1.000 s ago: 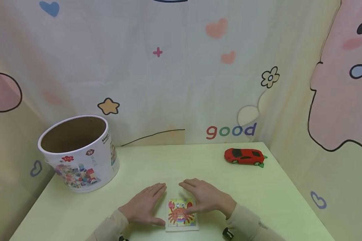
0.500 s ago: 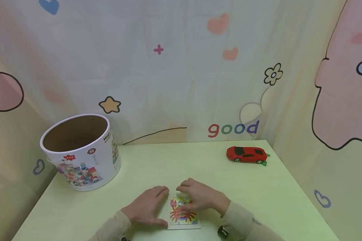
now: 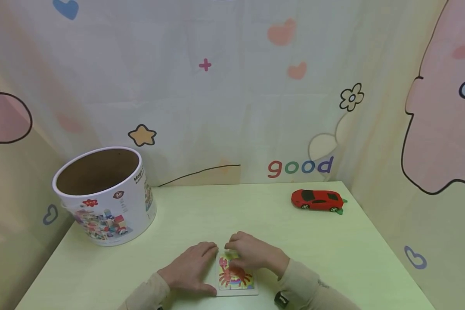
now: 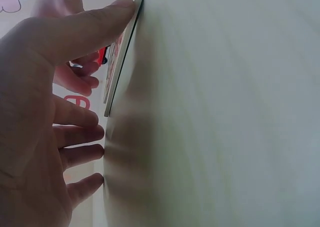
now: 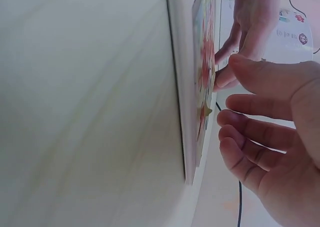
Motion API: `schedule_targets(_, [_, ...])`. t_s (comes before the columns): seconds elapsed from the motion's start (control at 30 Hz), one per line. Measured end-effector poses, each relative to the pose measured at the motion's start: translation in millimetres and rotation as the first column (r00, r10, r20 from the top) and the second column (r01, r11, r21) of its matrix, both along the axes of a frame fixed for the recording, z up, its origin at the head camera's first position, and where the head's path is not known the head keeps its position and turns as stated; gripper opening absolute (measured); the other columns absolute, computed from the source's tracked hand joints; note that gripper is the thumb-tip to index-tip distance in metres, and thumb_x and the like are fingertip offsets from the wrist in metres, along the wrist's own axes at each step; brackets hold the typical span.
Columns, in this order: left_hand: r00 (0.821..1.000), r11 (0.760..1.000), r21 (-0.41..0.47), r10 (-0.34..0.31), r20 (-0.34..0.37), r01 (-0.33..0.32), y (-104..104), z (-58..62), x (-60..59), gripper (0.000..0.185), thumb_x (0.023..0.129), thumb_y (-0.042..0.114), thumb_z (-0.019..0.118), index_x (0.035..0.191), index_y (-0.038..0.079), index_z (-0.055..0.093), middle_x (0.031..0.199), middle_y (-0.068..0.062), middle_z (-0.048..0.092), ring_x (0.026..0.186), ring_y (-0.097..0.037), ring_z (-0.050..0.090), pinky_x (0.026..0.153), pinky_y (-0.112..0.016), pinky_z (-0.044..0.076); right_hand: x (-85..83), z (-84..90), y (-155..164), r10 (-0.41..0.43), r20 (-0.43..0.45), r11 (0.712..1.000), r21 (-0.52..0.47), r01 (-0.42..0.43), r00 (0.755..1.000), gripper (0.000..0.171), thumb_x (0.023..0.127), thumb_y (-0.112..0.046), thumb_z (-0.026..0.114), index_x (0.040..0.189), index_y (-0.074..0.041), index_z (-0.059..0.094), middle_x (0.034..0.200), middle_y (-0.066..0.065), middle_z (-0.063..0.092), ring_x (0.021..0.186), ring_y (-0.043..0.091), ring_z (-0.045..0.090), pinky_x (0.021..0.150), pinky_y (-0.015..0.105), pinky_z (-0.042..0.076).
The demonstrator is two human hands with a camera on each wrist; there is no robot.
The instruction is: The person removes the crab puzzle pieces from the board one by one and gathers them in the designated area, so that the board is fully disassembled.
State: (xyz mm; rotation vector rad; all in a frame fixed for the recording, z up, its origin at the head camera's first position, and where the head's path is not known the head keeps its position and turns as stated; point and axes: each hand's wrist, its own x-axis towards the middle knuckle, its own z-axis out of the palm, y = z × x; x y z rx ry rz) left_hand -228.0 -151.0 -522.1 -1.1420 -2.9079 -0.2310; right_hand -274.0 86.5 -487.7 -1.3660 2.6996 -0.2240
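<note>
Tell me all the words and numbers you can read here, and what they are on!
"good": in colored letters on the curtain behind the table.
"Mag...": start of a word on the round tub; the rest turns out of sight.
"36": perhaps, on the tub's small dark badge; too small to be sure.
Crab puzzle: no readable text.

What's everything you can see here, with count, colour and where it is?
Puzzle board: one, crab picture in red and rainbow colours, near table edge.
Toy car: one, red, far right of table.
Tub: one, white with printed toys, open top, far left.
Table: one, pale green.
Curtain: one, white with cartoon prints, behind the table.
Left hand: flat beside the board's left edge.
Right hand: fingers curled over the board's top.
</note>
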Motion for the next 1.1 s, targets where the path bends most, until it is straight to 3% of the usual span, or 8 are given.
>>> schedule_targets(0.7, [0.999, 1.0, -0.019, -0.014, -0.042, 0.013, 1, -2.9, -0.3, 0.106, 0.073, 0.084, 0.054, 0.141, 0.004, 0.046, 0.145, -0.01, 0.044, 0.135, -0.026, 0.041, 0.111, -0.044, 0.04, 0.7, -3.3, -16, -0.017, 0.016, 1.0, 0.023, 0.017, 1.0, 0.026, 0.087, -0.03, 0.07, 0.109, -0.017, 0.072, 0.1, -0.006, 0.065, 0.092, 0.007, 0.056, 0.088, 0.023, 0.05])
schedule_targets(1.1, [1.0, 1.0, -0.03, 0.003, -0.013, -0.004, 3, -1.7, 0.8, 0.104, 0.073, 0.083, 0.054, 0.141, 0.005, 0.046, 0.145, -0.009, 0.044, 0.135, -0.026, 0.041, 0.112, -0.044, 0.039, 2.2, -3.6, -19, -0.015, 0.017, 1.0, 0.019, 0.015, 1.0, 0.023, 0.086, -0.028, 0.073, 0.106, -0.017, 0.073, 0.094, -0.008, 0.062, 0.084, 0.005, 0.053, 0.083, 0.021, 0.05])
